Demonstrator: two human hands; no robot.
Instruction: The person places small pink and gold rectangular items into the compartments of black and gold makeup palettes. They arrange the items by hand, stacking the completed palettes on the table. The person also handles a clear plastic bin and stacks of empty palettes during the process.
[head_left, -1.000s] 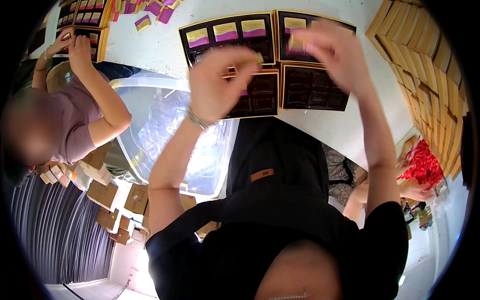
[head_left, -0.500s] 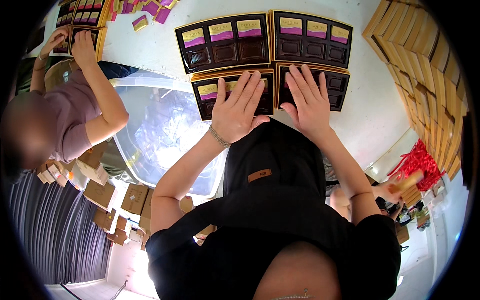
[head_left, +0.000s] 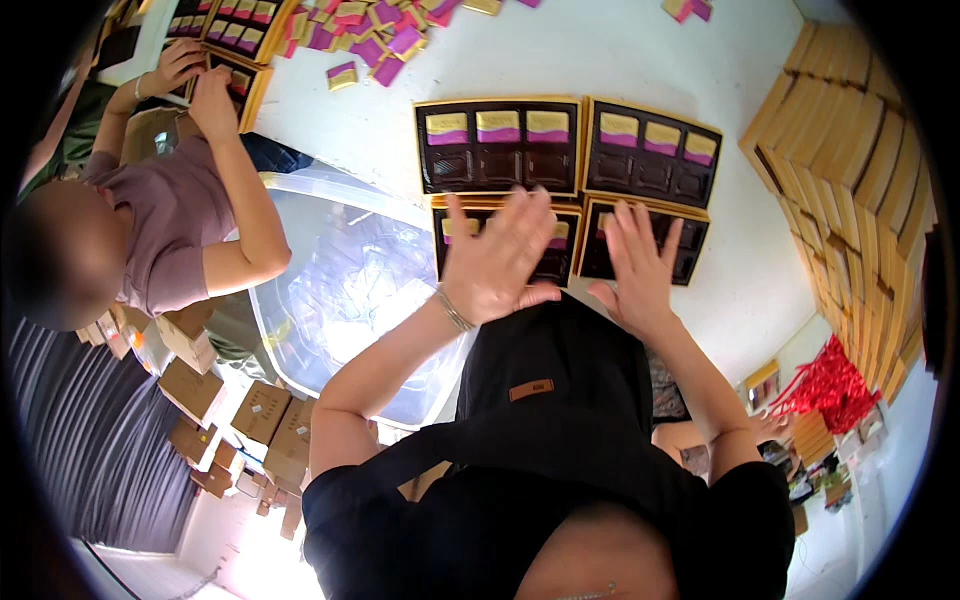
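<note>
Four shallow gold-rimmed boxes sit two by two by the near edge of the white tabletop (head_left: 540, 60), with the person's hands over the nearer pair. The left hand (head_left: 500, 255) is above the near-left box (head_left: 562, 262), fingers fanned out and pinching nothing; the right hand (head_left: 638, 270) spreads likewise over the near-right box (head_left: 688, 250), holding nothing either. Whether the fingertips touch what lies below cannot be told (the left ones are slightly blurred). In the far-left box (head_left: 498, 160) and the far-right box (head_left: 652, 165), three gold-and-purple wrapped pieces (head_left: 497, 126) fill the far row, while the near row shows dark wells without wrappers. A loose pile (head_left: 385, 42) of such pieces lies at the tabletop's far edge, left of the middle, and a gold stack (head_left: 845, 160) lines its right edge. Good handling here, by judgement, means flat, relaxed fingers and light, even contact, so that each piece stays level in its well; the thumbs are best kept off the rims, because a sideways push could knock the close-set boxes out of line or nudge the nearer pair toward the edge
</note>
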